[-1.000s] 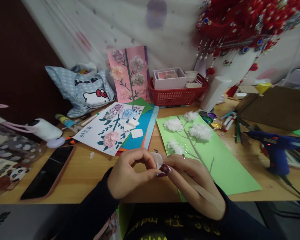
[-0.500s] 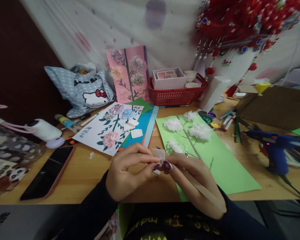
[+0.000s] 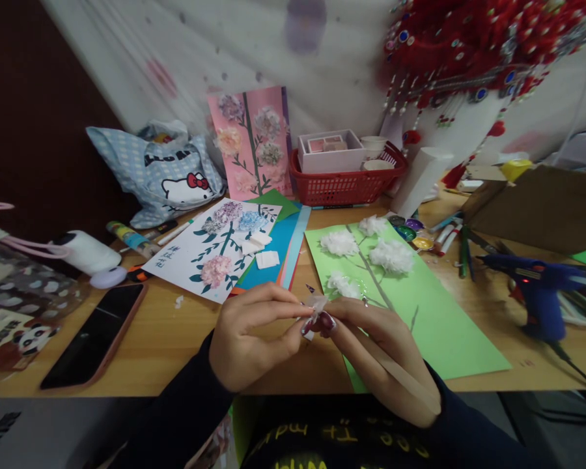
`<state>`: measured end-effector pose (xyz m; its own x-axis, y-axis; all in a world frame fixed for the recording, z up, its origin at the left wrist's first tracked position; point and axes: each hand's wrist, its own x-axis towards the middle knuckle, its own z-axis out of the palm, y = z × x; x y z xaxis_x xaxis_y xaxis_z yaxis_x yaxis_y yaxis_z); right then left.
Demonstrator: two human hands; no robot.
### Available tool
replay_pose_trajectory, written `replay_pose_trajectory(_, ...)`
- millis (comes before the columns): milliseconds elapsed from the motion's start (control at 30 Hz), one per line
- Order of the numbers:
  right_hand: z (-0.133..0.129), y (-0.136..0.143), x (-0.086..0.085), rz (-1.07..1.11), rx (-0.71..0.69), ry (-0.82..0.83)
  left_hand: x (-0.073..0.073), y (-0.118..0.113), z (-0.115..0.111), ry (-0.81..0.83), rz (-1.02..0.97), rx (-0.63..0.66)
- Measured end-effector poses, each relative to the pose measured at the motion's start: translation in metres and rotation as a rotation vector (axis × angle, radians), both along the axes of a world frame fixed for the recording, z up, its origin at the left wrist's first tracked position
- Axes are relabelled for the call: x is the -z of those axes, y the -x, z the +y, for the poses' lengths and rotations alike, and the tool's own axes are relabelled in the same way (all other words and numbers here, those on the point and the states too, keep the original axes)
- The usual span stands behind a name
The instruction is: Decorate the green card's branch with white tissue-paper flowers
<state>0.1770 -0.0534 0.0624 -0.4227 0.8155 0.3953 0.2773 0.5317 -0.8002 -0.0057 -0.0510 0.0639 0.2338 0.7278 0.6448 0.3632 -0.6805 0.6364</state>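
Observation:
Between my fingertips is a small piece of thin white tissue paper (image 3: 317,302), bunched up and pinched from both sides. My left hand (image 3: 254,335) closes thumb and fingers on its left side. My right hand (image 3: 385,352) pinches it from the right, fingertips meeting the left ones. Just beyond lies a green sheet (image 3: 449,332) with drawn grey stems and several fluffy white paper flowers (image 3: 391,255). Small white paper squares (image 3: 267,259) rest on coloured sheets (image 3: 293,251) to the left, beside a white flower picture (image 3: 176,264).
A blue glue gun (image 3: 537,293) with a red light stands at right, its cord hanging off the table. A phone (image 3: 95,335) lies at left. Behind are a red basket (image 3: 342,185), a checked bag (image 3: 176,176), paint pots (image 3: 422,242) and a cardboard box (image 3: 537,208).
The tissue piece, flat and squarish at its top before, is now gathered and crumpled between my fingertips. Both hands stay in nearly the same place.

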Motion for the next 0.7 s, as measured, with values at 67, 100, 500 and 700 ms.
replay_pose_trajectory(67, 0.0001, 0.0002, -0.0003, -0.003, 0.000, 0.002, -0.0003, -0.0006, 0.0006, -0.002, 0.010, -0.006)
replay_pose_trajectory(100, 0.0000, 0.0002, -0.0004, -0.004, 0.000, 0.006, -0.0006, -0.0010, 0.0007, -0.003, 0.015, -0.011)
replay_pose_trajectory(500, 0.0004, 0.0001, 0.0023, 0.000, 0.006, -0.001, -0.0002, -0.0025, 0.0002, -0.001, 0.027, -0.025)
replay_pose_trajectory(700, -0.0003, 0.0002, 0.0014, -0.007, 0.017, -0.003, 0.0010, -0.0008, 0.0001, 0.017, 0.026, -0.006)
